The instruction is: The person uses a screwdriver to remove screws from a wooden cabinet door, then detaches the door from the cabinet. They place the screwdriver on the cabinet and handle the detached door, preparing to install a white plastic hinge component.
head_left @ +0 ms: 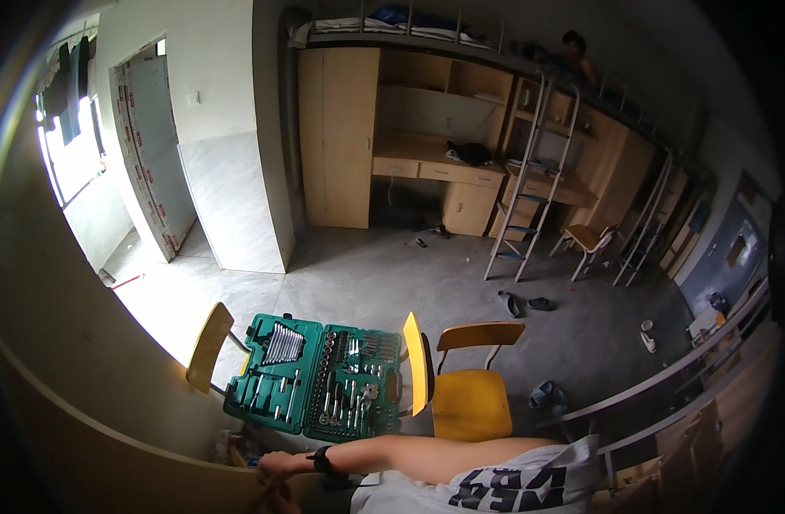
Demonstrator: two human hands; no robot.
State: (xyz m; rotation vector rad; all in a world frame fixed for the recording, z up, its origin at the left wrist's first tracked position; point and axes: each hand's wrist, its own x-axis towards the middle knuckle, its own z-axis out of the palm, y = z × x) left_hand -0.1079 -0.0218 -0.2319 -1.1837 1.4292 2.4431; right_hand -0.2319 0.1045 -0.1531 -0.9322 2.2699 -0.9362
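Note:
My right hand [279, 465], with a dark watch [322, 460] on its wrist, reaches across to the lower left beside a light wooden panel edge [152, 456]. Its fingers are curled closed; whatever they hold is too small or hidden to name. Below it, in shadow, part of my left hand [283, 499] shows near the lower rim, its fingers mostly hidden. Just beyond my hands lies an open green tool case [310, 377], apart from both. One half carries a fanned row of combination wrenches [284, 343]; the other has sockets [327, 353], ratchets [326, 418] and small bits.
Yellow-backed chairs stand left [209, 347] and right [418, 364] of the case, with another yellow chair [471, 409] farther right. Shoes [510, 303] lie on the grey floor. Across the room are a ladder [529, 184], desks, a wardrobe [337, 137] and a person [574, 56] on an upper bunk.

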